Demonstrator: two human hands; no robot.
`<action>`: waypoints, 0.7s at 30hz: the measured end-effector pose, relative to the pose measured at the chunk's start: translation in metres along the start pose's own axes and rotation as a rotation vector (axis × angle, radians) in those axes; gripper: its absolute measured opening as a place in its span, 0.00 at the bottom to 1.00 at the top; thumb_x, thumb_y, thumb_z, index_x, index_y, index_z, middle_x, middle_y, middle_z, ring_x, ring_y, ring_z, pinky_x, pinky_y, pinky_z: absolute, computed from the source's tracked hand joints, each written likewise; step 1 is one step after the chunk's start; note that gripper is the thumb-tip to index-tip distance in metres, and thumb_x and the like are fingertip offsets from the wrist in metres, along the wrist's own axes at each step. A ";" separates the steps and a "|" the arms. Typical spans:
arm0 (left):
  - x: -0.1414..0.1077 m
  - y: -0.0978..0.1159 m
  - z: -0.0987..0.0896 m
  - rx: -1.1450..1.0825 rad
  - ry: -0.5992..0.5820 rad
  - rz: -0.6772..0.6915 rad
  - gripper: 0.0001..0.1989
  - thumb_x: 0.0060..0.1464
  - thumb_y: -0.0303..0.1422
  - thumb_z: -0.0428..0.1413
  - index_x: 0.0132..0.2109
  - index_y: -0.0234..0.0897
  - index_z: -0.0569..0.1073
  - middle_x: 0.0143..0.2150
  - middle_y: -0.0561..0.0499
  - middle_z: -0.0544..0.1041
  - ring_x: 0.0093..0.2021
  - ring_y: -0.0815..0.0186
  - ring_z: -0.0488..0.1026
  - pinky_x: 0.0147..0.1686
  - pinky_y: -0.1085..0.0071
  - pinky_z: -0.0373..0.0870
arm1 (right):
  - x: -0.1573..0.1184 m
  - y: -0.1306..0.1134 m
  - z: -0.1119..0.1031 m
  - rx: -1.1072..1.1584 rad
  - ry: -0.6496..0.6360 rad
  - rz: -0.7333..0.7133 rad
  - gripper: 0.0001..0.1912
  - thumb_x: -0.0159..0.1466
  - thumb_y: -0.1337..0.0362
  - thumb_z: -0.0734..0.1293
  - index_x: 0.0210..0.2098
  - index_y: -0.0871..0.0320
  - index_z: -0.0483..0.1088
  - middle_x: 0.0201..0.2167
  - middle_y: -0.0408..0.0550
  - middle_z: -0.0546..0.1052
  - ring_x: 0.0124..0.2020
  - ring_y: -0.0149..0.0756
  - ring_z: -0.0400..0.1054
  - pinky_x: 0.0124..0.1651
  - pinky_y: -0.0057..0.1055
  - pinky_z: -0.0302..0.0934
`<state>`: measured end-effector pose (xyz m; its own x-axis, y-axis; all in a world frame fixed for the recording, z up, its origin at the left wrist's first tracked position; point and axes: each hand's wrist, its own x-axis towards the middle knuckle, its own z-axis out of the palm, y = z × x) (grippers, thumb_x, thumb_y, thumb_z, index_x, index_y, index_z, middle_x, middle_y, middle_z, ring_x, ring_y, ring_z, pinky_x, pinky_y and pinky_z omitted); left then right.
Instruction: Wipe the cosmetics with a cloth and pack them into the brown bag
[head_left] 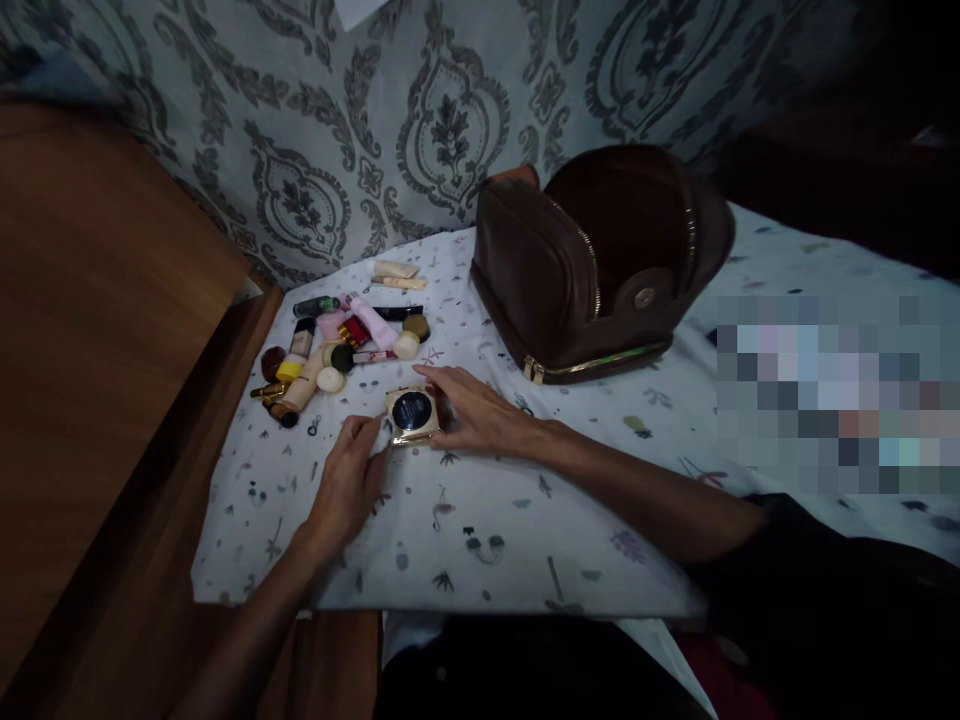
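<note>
A gold, squarish compact with a round dark label (413, 411) is between my hands, low over the printed white cloth (480, 540). My right hand (480, 412) grips its right side, thumb at the near edge and fingers along the far edge. At its left, my left hand (349, 475) has its fingers closed on something small and whitish by the compact's corner, too small to name. Beyond my left hand lies a pile of cosmetics, with a pink tube (373, 321), a yellow-capped item (289, 371) and a beige tube (304, 383).
A brown leather bag (532, 275) stands unzipped at the back right. Two small beige tubes (396, 270) lie near the patterned wall (450, 130). A wooden panel (97, 300) rises at the left. A blurred-out patch covers the far right.
</note>
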<state>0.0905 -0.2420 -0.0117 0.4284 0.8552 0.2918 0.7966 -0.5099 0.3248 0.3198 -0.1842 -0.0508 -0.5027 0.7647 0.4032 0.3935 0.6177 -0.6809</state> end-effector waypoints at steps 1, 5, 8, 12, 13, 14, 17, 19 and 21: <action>-0.005 0.003 0.001 0.035 0.009 0.020 0.24 0.56 0.19 0.48 0.58 0.39 0.66 0.47 0.47 0.69 0.46 0.62 0.71 0.45 0.67 0.73 | 0.000 -0.001 0.000 -0.006 -0.001 0.004 0.47 0.57 0.54 0.73 0.68 0.59 0.50 0.60 0.63 0.66 0.61 0.54 0.60 0.59 0.55 0.60; -0.017 0.017 0.010 0.205 0.039 0.109 0.31 0.51 0.17 0.47 0.61 0.41 0.63 0.51 0.44 0.68 0.47 0.59 0.71 0.43 0.63 0.75 | -0.001 -0.007 0.000 -0.033 -0.009 0.011 0.44 0.56 0.58 0.73 0.67 0.59 0.52 0.58 0.61 0.67 0.60 0.54 0.60 0.59 0.55 0.60; -0.017 0.026 0.021 0.287 0.035 0.159 0.31 0.53 0.17 0.47 0.62 0.42 0.62 0.52 0.43 0.70 0.47 0.57 0.72 0.39 0.63 0.76 | -0.002 -0.010 -0.001 -0.055 0.001 0.014 0.42 0.57 0.63 0.72 0.66 0.57 0.53 0.56 0.59 0.68 0.58 0.52 0.62 0.59 0.53 0.60; -0.016 0.028 0.028 0.294 0.059 0.237 0.32 0.52 0.15 0.46 0.63 0.42 0.61 0.52 0.43 0.71 0.49 0.57 0.71 0.41 0.64 0.76 | -0.002 -0.008 -0.005 -0.072 -0.051 -0.020 0.39 0.56 0.65 0.72 0.65 0.54 0.56 0.53 0.56 0.68 0.56 0.50 0.62 0.58 0.52 0.61; -0.016 0.026 0.027 0.267 0.068 0.252 0.32 0.53 0.15 0.46 0.63 0.42 0.61 0.52 0.43 0.71 0.49 0.58 0.71 0.42 0.64 0.76 | -0.003 -0.007 -0.005 -0.080 -0.068 -0.035 0.38 0.56 0.65 0.72 0.64 0.53 0.58 0.52 0.55 0.67 0.56 0.50 0.62 0.58 0.51 0.61; -0.017 0.024 0.026 0.234 0.073 0.258 0.32 0.53 0.14 0.45 0.63 0.41 0.61 0.52 0.43 0.71 0.49 0.58 0.71 0.42 0.64 0.75 | -0.003 -0.005 -0.005 -0.089 -0.075 -0.050 0.37 0.56 0.64 0.72 0.63 0.53 0.60 0.52 0.54 0.67 0.55 0.49 0.62 0.57 0.51 0.62; -0.018 0.018 0.018 0.123 0.074 0.190 0.31 0.52 0.14 0.46 0.61 0.40 0.63 0.51 0.43 0.70 0.50 0.59 0.71 0.46 0.65 0.74 | -0.004 0.000 -0.002 -0.106 -0.049 -0.088 0.32 0.57 0.61 0.73 0.60 0.55 0.65 0.52 0.56 0.66 0.55 0.49 0.62 0.56 0.49 0.63; -0.017 0.015 0.012 0.043 0.081 0.106 0.29 0.52 0.15 0.47 0.60 0.39 0.64 0.50 0.44 0.70 0.51 0.60 0.71 0.48 0.66 0.73 | -0.004 0.001 0.001 -0.104 -0.001 -0.111 0.30 0.57 0.58 0.74 0.57 0.57 0.68 0.52 0.57 0.67 0.55 0.49 0.62 0.55 0.48 0.63; -0.015 0.012 0.005 -0.027 0.108 0.036 0.26 0.54 0.17 0.48 0.59 0.39 0.65 0.50 0.45 0.70 0.50 0.61 0.71 0.49 0.66 0.72 | -0.004 0.000 0.003 -0.090 0.064 -0.132 0.26 0.58 0.56 0.73 0.54 0.57 0.71 0.50 0.56 0.68 0.54 0.48 0.63 0.55 0.47 0.64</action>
<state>0.0964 -0.2606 -0.0169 0.4070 0.8219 0.3986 0.7693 -0.5437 0.3356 0.3192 -0.1874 -0.0547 -0.5060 0.6841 0.5253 0.3962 0.7253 -0.5630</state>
